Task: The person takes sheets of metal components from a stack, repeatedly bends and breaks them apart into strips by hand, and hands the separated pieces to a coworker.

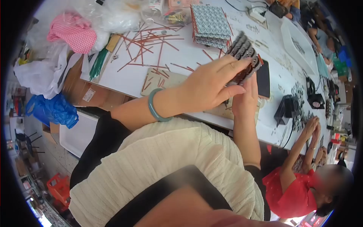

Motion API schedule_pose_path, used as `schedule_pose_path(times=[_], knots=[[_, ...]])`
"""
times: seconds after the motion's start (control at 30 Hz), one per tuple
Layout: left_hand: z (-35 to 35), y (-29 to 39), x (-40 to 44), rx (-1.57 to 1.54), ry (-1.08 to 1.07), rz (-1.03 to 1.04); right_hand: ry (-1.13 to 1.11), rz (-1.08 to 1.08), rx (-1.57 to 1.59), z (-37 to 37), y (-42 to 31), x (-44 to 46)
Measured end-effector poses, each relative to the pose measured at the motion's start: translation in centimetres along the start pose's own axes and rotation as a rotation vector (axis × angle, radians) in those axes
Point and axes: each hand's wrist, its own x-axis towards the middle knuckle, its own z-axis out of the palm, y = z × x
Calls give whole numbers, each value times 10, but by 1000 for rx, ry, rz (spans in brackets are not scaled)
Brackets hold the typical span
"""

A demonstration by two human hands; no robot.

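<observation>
My left hand, with a green bangle on its wrist, is closed on a block of dark metal parts. The parts lie in several close rows with rounded edges, and a reddish strip shows at the right side. My right hand holds the same block from below and the right, its fingers partly hidden behind it. Under the hands is a beige board, with short red-brown strips on its left part. A black flat pad lies just right of the block.
Long thin red-brown sticks lie scattered on the white table. Behind are a stack of patterned blocks and plastic bags. To the right stand a black device, a white tray and a co-worker in red.
</observation>
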Motion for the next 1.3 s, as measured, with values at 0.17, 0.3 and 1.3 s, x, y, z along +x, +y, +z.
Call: schedule_pose_path(times=[0.17, 0.3, 1.3], knots=[[10, -27, -13, -23, -89, 109, 85, 145, 519, -10, 11, -16], [-9, -24, -16, 5, 38, 47, 245, 207, 347, -13, 4, -14], [-2, -40, -32, -1096, 304, -618, 135, 272, 71, 6, -6, -2]])
